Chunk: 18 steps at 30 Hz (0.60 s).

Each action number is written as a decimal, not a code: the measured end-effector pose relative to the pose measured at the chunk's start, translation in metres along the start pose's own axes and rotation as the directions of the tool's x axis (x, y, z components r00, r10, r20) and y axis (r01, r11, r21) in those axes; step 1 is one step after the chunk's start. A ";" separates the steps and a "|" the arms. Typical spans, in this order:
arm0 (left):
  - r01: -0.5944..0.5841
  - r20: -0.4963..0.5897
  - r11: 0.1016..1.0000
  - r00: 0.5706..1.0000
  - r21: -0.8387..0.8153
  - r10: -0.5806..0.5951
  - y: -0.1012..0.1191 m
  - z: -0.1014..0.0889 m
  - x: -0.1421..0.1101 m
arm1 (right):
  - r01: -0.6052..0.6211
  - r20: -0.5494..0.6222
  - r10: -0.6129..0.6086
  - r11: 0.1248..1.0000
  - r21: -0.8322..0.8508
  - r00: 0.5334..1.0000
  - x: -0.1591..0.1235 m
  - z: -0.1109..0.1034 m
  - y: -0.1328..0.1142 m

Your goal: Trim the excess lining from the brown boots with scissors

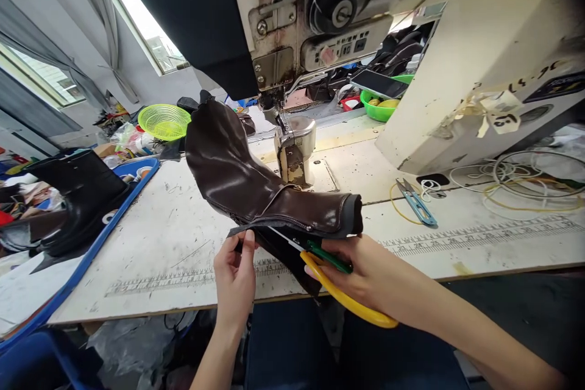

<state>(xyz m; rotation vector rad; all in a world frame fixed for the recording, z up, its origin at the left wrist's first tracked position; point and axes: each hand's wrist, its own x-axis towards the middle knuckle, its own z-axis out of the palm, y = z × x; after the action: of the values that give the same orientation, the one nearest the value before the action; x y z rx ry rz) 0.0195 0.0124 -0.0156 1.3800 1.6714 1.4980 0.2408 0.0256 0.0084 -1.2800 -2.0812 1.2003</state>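
A dark brown leather boot upper (pixel 228 158) lies across the front of the sewing machine bed, a zipper running along its near edge. My left hand (pixel 235 262) pinches the black lining strip (pixel 244 230) at that edge between thumb and fingers. In my right hand (pixel 361 271) is a pair of scissors (pixel 351 304) with a yellow handle and a green part beside it. Their blades reach left along the strip, under the zipper edge; the tips are close to my left fingers. How far the blades are apart is partly hidden by the material.
The sewing machine's metal post (pixel 297 140) stands just behind the upper. Blue thread snips (pixel 417 202) and loose cords (pixel 498 180) lie right. At left are a blue tray (pixel 98 237), a black boot (pixel 86 195) and a yellow-green basket (pixel 164 122). A printed ruler (pixel 183 280) follows the table's front edge.
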 end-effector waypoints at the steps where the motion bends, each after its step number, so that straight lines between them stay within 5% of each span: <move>1: -0.003 -0.004 1.000 1.000 -0.001 0.003 0.000 0.000 0.000 | -0.016 -0.018 0.016 1.000 -0.002 1.000 -0.002 0.001 -0.001; 8: -0.016 -0.050 1.000 0.999 0.001 0.016 0.003 0.007 -0.001 | -0.083 -0.089 0.069 0.982 -0.169 0.994 -0.009 0.011 -0.016; 18: -0.017 -0.048 1.000 0.999 0.017 0.018 0.006 0.008 -0.002 | -0.100 0.055 0.096 0.992 0.074 0.994 -0.002 0.005 0.000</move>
<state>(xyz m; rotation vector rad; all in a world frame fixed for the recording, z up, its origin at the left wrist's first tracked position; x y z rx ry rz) 0.0291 0.0132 -0.0127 1.3809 1.7092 1.5411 0.2382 0.0221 0.0059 -1.3428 -2.0077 1.3548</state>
